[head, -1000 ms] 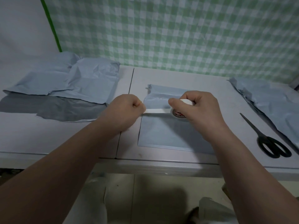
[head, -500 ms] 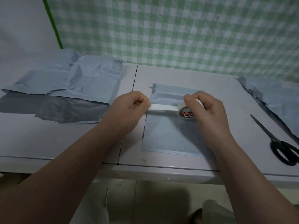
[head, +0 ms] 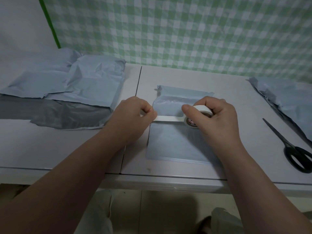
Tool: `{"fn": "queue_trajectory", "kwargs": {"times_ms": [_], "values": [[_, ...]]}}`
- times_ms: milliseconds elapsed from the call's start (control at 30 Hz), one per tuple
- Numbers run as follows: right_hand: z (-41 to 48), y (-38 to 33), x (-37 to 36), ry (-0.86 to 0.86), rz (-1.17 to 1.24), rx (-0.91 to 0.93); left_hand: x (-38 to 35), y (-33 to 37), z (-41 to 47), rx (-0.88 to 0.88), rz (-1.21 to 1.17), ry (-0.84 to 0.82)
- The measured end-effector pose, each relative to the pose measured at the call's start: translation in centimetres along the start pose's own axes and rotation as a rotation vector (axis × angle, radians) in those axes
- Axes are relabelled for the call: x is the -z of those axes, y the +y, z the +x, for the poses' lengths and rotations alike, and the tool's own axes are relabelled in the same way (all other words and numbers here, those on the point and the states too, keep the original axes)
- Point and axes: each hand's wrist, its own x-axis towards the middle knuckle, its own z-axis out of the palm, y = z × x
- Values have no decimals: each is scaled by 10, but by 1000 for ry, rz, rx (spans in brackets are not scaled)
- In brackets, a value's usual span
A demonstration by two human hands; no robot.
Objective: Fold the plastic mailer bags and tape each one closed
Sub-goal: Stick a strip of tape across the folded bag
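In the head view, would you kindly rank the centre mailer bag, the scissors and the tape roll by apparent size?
1. centre mailer bag
2. scissors
3. tape roll, partly hidden by the right hand

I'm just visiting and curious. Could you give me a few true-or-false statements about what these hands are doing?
1. The right hand holds the tape roll. True.
2. The scissors are being used. False: they lie untouched on the table, off to the right.
3. The left hand pinches the tape strip pulled from the roll. True.
4. The mailer bag under the hands is red. False: it is pale blue-grey.
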Motion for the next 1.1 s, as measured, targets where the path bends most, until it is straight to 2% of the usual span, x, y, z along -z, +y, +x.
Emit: {"fn": "queue_trajectory", "kwargs": {"times_ms": [500, 1100], "values": [[-2, -3, -2, -51, -148, 44, 1, -1, 1, -118, 98, 17], [-3, -3, -5, -80, -171, 52, -6, -2, 0, -109, 209, -23]]}}
